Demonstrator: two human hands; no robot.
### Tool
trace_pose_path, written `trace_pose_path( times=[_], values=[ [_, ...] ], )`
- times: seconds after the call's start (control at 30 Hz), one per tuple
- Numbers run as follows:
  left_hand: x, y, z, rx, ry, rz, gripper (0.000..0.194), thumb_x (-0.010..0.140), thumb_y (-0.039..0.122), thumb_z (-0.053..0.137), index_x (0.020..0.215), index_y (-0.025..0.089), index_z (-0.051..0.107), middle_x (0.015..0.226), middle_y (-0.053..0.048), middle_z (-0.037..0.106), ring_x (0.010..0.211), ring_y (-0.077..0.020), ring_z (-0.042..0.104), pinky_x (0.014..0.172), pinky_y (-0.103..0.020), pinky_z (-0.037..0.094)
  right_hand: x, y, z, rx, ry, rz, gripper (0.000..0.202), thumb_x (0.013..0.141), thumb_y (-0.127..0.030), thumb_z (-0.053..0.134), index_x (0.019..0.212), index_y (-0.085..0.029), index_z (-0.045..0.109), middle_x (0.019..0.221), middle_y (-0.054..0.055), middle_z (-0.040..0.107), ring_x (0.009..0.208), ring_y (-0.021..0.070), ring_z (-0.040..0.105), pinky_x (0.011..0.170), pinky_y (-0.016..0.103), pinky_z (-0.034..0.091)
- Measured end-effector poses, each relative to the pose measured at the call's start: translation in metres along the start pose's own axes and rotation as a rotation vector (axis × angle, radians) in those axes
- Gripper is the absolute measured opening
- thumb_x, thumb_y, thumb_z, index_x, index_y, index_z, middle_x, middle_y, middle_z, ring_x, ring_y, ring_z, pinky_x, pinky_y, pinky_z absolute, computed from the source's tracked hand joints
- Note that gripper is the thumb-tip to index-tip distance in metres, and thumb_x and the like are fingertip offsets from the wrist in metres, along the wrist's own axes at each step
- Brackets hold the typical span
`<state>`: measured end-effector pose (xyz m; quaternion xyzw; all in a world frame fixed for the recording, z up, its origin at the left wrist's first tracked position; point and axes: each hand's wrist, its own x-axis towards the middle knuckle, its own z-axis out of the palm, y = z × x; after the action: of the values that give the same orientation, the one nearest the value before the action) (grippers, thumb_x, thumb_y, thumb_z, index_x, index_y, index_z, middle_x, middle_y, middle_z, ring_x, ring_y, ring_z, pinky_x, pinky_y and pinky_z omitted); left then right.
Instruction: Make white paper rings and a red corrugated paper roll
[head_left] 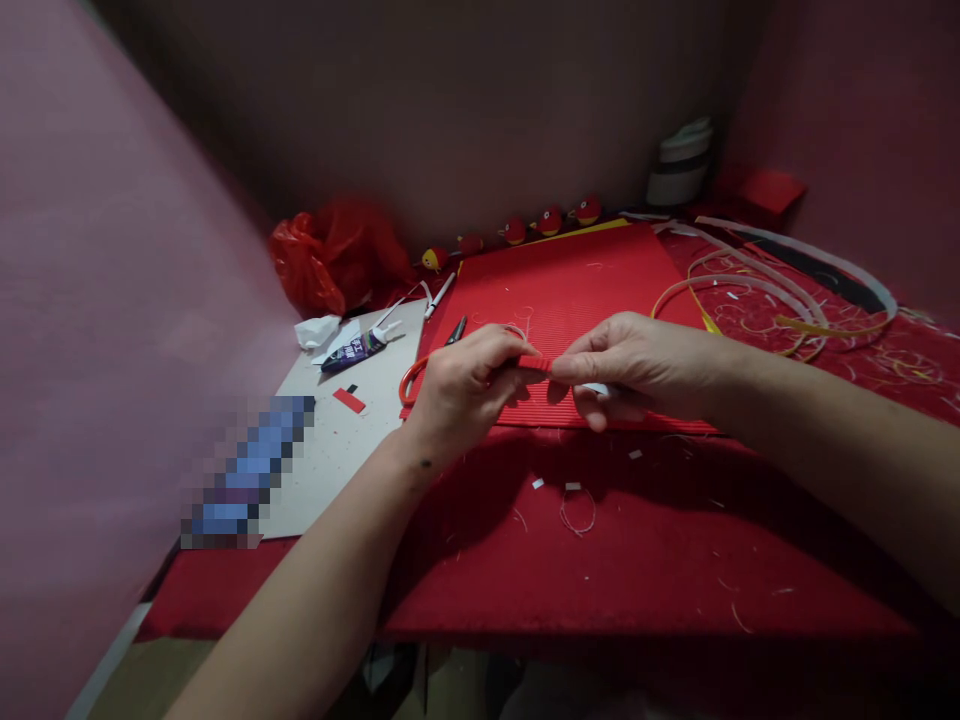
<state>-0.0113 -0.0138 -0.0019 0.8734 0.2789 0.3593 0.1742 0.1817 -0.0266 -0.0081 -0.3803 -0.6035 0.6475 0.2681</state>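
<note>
Between my two hands a small strip of red corrugated paper (pixel 534 364) is held above a large red corrugated sheet (pixel 555 285). My left hand (pixel 469 380) pinches its left end, and the fingertips of my right hand (pixel 622 360) grip its right end. Something pale (pixel 598 388) shows under my right hand; I cannot make out what it is. Scissors with an orange handle (pixel 407 385) lie just left of my left hand, partly hidden behind it.
Left on a grey board (pixel 300 485) are a glue tube (pixel 352 352), crumpled tissue (pixel 316 331) and a red scrap (pixel 349 401). Several small red bird figures (pixel 550 220) line the back near a red plastic bag (pixel 330 255). Curled paper strips (pixel 772 280) lie right on the red cloth (pixel 645 560).
</note>
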Motion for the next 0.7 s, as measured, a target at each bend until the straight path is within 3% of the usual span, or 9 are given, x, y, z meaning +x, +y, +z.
trace_pose_path(
  times=[0.1,0.23,0.4,0.7],
  values=[
    [0.0,0.009,0.004,-0.409,-0.021,-0.195,0.007,0.08,0.02,0.055,0.078,0.013,0.058,0.064,0.0,0.058,0.053,-0.0086,0.058,0.05,-0.02,0.052,-0.003,-0.005,0.0,0.088,-0.083,-0.078,0.037,0.074,-0.046,0.058,0.073,-0.01,0.064,0.049,0.003,0.06,0.033,0.0039,0.037,0.034,0.02,0.023],
    [-0.002,0.013,0.007,-0.544,-0.024,-0.278,0.012,0.079,0.024,0.057,0.076,0.013,0.059,0.064,-0.001,0.06,0.054,-0.0098,0.059,0.05,-0.021,0.054,-0.003,-0.005,0.0,0.113,-0.133,-0.067,0.036,0.075,-0.045,0.057,0.072,-0.009,0.063,0.052,0.004,0.062,0.032,0.004,0.038,0.033,0.02,0.023],
    [-0.003,0.006,0.004,-0.386,-0.028,-0.227,0.012,0.079,0.024,0.057,0.075,0.014,0.061,0.064,-0.001,0.06,0.054,-0.0088,0.059,0.05,-0.019,0.053,-0.003,-0.007,-0.001,0.041,-0.091,0.011,0.035,0.073,-0.044,0.06,0.068,-0.01,0.064,0.052,0.006,0.063,0.032,0.0045,0.039,0.033,0.021,0.024],
    [0.0,-0.004,-0.004,0.058,-0.039,-0.004,0.009,0.081,0.021,0.055,0.077,0.015,0.061,0.063,0.0,0.059,0.053,-0.0066,0.057,0.052,-0.017,0.047,-0.005,-0.012,0.003,-0.013,-0.042,0.037,0.034,0.074,-0.041,0.059,0.058,-0.011,0.061,0.044,0.003,0.057,0.032,0.0045,0.034,0.035,0.021,0.026]
  ],
)
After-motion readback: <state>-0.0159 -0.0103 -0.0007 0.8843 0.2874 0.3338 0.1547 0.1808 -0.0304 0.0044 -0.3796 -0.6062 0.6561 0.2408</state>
